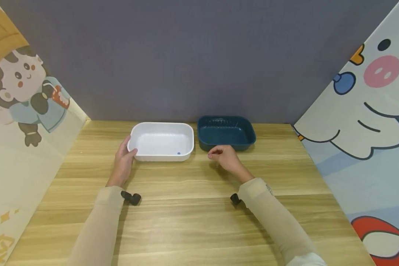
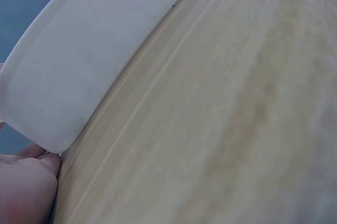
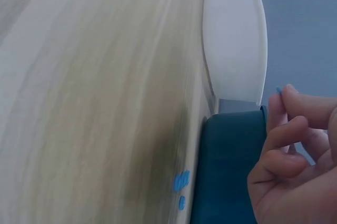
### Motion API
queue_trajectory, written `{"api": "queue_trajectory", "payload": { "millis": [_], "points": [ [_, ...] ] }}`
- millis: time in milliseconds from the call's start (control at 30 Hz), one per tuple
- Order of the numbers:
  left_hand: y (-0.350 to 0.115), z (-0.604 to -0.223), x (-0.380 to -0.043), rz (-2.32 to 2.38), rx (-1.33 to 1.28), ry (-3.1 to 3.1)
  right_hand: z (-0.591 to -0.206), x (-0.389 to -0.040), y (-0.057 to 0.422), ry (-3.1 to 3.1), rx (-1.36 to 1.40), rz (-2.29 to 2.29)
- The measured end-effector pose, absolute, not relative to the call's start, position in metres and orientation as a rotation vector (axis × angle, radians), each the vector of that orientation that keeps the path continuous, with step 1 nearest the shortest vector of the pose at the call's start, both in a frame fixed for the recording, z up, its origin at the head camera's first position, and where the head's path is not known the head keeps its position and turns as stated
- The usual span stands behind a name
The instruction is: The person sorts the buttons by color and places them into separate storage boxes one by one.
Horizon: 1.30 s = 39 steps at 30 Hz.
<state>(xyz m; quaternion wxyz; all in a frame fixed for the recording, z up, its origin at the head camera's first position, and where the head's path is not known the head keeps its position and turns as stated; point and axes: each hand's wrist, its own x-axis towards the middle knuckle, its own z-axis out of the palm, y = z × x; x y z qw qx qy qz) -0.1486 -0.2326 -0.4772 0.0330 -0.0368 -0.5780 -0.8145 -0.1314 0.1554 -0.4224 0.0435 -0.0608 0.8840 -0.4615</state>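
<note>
My left hand grips the left end of a white rectangular container, its thumb over the near corner of the rim. One small blue-purple dot-like piece lies inside, toward the near right. Just right of it stands a dark teal container. My right hand hovers at the teal container's near side. In the right wrist view, its thumb and forefinger pinch a tiny blue piece, mostly covered by the fingertips. Small flat blue pieces show on the table close to the teal container.
The wood-grain table runs back to a grey panel behind both containers. Cartoon-printed panels rise on the left and right sides. Black wrist cameras are strapped at both sleeves.
</note>
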Motion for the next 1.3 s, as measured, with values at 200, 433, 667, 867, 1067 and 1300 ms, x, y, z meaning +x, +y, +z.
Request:
{"api": "queue_trajectory", "payload": {
  "millis": [200,433,667,867,1067,1300],
  "points": [
    [-0.233,-0.478,-0.149,-2.508,-0.128,-1.784,-0.417,-0.134,0.149,2.711,-0.231,-1.451],
    [-0.233,-0.478,-0.149,-2.508,-0.124,-1.778,-0.412,-0.136,0.139,2.708,-0.255,-1.494],
    [-0.233,-0.478,-0.148,-2.51,-0.134,-1.769,-0.413,-0.14,0.131,2.694,-0.271,-1.567],
    [-0.234,-0.478,-0.147,-2.514,-0.132,-1.771,-0.412,-0.144,0.123,2.694,-0.281,-1.567],
    [-0.234,-0.478,-0.148,-2.509,-0.115,-1.778,-0.411,-0.148,0.114,2.68,-0.294,-1.597],
    [-0.233,-0.477,-0.148,-2.515,-0.133,-1.777,-0.41,-0.154,0.104,2.662,-0.288,-1.628]
  ]
}}
